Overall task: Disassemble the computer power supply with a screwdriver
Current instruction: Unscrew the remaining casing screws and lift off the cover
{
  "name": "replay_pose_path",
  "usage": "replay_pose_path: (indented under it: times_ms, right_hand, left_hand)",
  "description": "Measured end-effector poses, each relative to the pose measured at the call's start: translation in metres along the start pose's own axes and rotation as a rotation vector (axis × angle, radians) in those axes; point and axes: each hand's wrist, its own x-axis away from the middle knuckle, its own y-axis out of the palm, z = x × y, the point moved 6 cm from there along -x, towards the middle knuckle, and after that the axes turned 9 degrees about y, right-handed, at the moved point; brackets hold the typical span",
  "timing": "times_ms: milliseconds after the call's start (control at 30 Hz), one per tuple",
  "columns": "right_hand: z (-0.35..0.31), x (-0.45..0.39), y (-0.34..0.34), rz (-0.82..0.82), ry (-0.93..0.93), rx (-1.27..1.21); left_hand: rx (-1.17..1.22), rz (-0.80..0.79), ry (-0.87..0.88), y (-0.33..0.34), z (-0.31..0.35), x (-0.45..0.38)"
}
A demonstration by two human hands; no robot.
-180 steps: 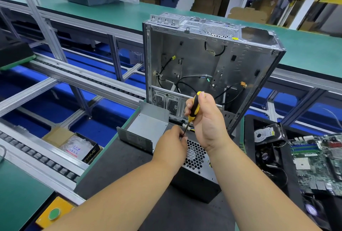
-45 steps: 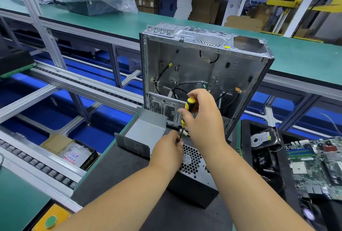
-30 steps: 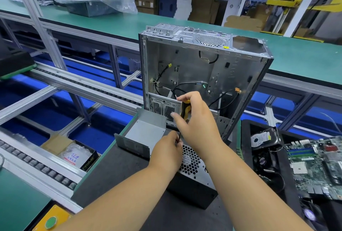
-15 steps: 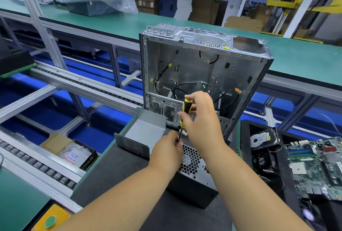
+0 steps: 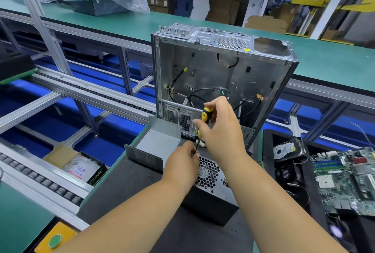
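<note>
The black power supply (image 5: 211,202) with a honeycomb fan grille sits on the dark mat in front of me. My right hand (image 5: 221,131) grips the yellow-and-black screwdriver (image 5: 205,118) upright by its handle, tip down at the supply's top far edge. My left hand (image 5: 182,161) rests on the supply's top, fingers pinching the screwdriver shaft near the tip. The screw itself is hidden behind my fingers.
An empty open computer case (image 5: 219,82) stands upright just behind the supply. A grey metal cover (image 5: 158,143) lies to the left. A hard drive (image 5: 286,149) and a motherboard (image 5: 349,179) lie on the right. A conveyor rail (image 5: 40,173) and a box (image 5: 81,169) are to the left.
My right hand has regripped and turned the screwdriver handle several times; the tip and my left hand stay at the same spot on the supply.
</note>
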Motion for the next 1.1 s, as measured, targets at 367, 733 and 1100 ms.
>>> replay_pose_path:
  times_ms: [367, 733, 1100]
  right_hand:
    - [-0.0006, 0.0028, -0.0006, -0.06, 0.018, -0.02]
    - [-0.004, 0.0029, -0.0018, -0.033, -0.002, 0.027]
    - [0.0024, 0.0052, -0.0007, -0.032, 0.04, -0.029]
  left_hand:
    - [-0.002, 0.01, 0.002, 0.0001, -0.0001, -0.0012]
    - [0.017, 0.006, 0.004, -0.0006, 0.001, 0.0006]
    - [0.02, 0.015, 0.025, -0.0013, 0.0026, 0.0002]
